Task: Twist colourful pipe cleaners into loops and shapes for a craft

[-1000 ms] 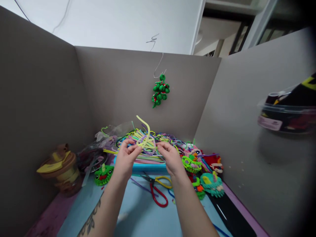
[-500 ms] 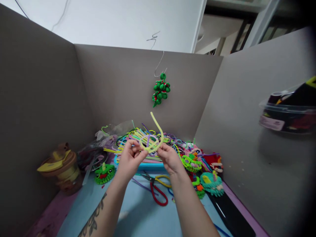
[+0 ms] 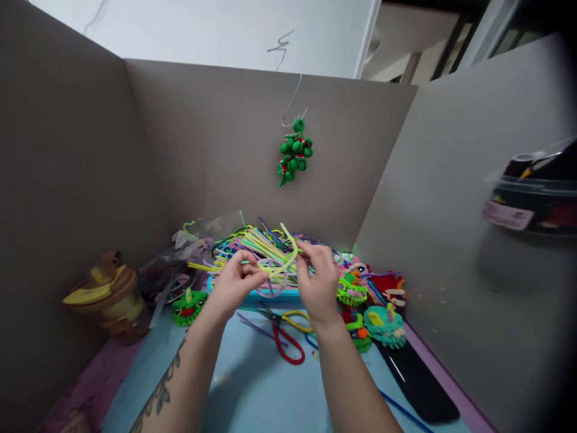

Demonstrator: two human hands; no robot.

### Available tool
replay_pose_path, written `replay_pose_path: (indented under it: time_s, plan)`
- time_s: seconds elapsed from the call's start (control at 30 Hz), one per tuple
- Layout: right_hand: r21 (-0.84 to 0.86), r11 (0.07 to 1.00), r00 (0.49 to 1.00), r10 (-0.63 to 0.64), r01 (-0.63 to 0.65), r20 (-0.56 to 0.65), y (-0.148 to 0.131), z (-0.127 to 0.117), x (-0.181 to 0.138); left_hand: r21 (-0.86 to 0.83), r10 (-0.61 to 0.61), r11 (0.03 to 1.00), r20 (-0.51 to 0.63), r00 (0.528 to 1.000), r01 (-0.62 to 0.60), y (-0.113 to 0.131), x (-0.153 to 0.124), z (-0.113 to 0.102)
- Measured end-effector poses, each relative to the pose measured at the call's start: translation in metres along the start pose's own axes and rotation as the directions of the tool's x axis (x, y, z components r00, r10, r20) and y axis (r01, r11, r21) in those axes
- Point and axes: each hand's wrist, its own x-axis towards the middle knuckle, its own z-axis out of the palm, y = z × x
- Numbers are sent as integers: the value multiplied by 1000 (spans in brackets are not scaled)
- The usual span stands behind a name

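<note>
Both hands hold one yellow-green pipe cleaner (image 3: 282, 264) in the air above a blue mat (image 3: 261, 385). My left hand (image 3: 232, 285) pinches its lower left part. Fingers of my right hand (image 3: 318, 282) are closed on the right side of its curved loop. A lilac strand (image 3: 270, 290) is caught in the loop below. Just behind the hands lies a heap of coloured pipe cleaners (image 3: 243, 243). Red-and-yellow scissors (image 3: 286, 334) lie on the mat beneath my hands.
Grey cardboard walls (image 3: 81, 168) enclose the desk on three sides. A green beaded ornament (image 3: 294, 153) hangs from a wire hook on the back wall. Fuzzy craft figures (image 3: 383, 325) sit at right, a green one (image 3: 187, 304) at left, a brown-yellow jar (image 3: 108, 297) far left.
The pipe cleaner's free end has been bent down from standing upright into a low curve. My right hand rose and shifted over the loop. The view tilted slightly.
</note>
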Motion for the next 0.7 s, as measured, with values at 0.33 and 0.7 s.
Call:
replay_pose_path:
  time_s: [0.33,0.7]
  plan:
    - [-128,990,997,-69,64,-32,24,0,0,-25,-81,996,220,972,88,11,-7,-8]
    - [103,985,982,120,-135,146,0,-2,3,93,8,996,-71,997,-1,-3,3,-19]
